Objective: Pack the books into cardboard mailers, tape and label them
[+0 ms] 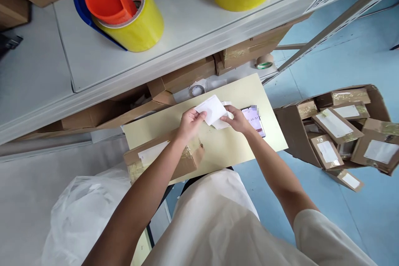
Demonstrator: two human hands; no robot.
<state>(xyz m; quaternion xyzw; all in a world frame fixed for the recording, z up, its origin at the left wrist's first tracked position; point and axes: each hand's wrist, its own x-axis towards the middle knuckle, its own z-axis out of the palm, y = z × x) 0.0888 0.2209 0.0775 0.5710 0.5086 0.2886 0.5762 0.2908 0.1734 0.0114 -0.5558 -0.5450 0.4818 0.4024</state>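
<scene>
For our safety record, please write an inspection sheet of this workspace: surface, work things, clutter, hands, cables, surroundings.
Surface: pale board, phone lying toward its right end.
Job's things: white papers, held; taped carton with white label on the board.
Clutter: grey tape roll behind the board; two yellow tape rolls on the shelf.
Hands: left hand and right hand hold the white papers.
Cables: nothing seen for certain.
Surroundings: open box of parcels at right, plastic bag at left, blue floor.

From the head, one camera faces forward and steeply down, the shelf [177, 20] and shirt [215, 216] near, both hands [189, 124] farther off.
</scene>
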